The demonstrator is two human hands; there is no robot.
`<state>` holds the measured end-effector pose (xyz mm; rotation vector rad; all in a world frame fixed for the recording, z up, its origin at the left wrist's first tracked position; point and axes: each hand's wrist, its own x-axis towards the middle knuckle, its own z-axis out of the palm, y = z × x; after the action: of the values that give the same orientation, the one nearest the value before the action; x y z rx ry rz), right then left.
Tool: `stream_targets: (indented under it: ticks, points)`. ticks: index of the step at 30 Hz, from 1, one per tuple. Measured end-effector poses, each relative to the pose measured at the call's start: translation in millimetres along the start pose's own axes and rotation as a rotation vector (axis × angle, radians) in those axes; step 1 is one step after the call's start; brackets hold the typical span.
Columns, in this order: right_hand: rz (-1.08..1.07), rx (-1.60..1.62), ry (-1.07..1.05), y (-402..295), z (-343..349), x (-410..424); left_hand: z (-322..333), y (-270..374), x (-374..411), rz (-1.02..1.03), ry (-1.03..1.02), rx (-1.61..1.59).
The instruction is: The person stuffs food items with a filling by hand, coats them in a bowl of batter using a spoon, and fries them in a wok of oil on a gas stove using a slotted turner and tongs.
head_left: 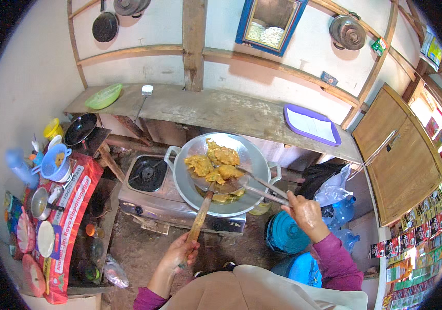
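Observation:
A large metal wok [257, 155] with two side handles stands on the right burner of a two-burner gas stove [147, 203]. My left hand [180, 252] is closed round the wooden handle of a skimmer [201, 217], whose head lies over the wok beneath golden-brown fritters [223, 153]. Metal tongs [265, 186] are in my right hand [304, 213], to the wok's right; their tips are beside the fritters. More fritter pieces [228, 197] lie lower in the wok, partly hidden by the skimmer.
Behind the stove runs a wooden shelf [213, 104] with a green bowl [104, 96] and a purple tray [335, 135] lined with white paper. A side table at left holds a blue strainer [55, 162] and a small saucepan [39, 205]. Blue lidded buckets [288, 232] stand at right, near a wooden cabinet [399, 155].

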<state>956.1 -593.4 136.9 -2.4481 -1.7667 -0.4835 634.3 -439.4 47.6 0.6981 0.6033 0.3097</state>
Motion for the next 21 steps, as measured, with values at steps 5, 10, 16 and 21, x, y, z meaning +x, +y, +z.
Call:
stream_targets:
  ticks: [5, 10, 16, 21]
  points:
    - [0.077, 0.258, 0.030, 23, 3, 18, -6, 1, -8, 0.006, 0.003, 0.020]
    - [0.410, 0.703, -0.221, 47, 18, 23, -2, 5, -14, -0.003, 0.075, -0.036]
    - [0.418, 0.842, -0.134, 69, 26, 20, -7, 4, -17, 0.002, 0.107, -0.017]
    - [0.434, 0.832, -0.245, 41, 24, 49, -10, 3, -15, -0.019, 0.129, 0.008]
